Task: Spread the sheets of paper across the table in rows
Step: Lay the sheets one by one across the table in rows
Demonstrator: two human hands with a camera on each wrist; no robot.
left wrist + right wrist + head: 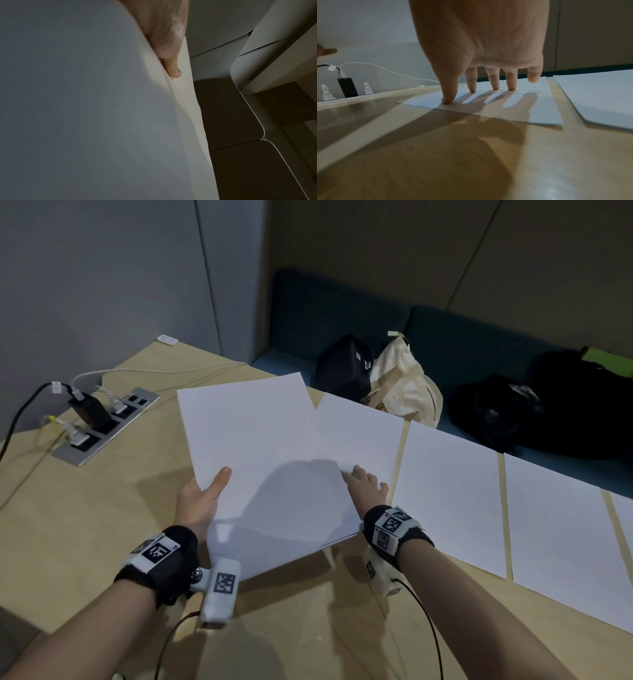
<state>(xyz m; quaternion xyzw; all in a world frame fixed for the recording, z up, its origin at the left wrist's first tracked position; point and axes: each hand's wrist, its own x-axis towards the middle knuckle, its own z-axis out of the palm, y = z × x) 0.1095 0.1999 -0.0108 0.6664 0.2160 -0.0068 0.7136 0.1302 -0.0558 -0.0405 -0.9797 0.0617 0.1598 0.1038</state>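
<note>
Two hands work: the left hand (198, 501) grips the paper stack (270, 470) above the table (102, 508), thumb on top, other fingers hidden; the right hand (366, 486) presses spread, straight fingertips (447, 100) on a laid sheet (363, 433); beyond, more sheets (452, 491) run off-frame.

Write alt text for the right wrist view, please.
The right hand presses straight fingertips on a white sheet lying flat on the wooden table. Another sheet lies apart to its right; plugs stand far left.
</note>
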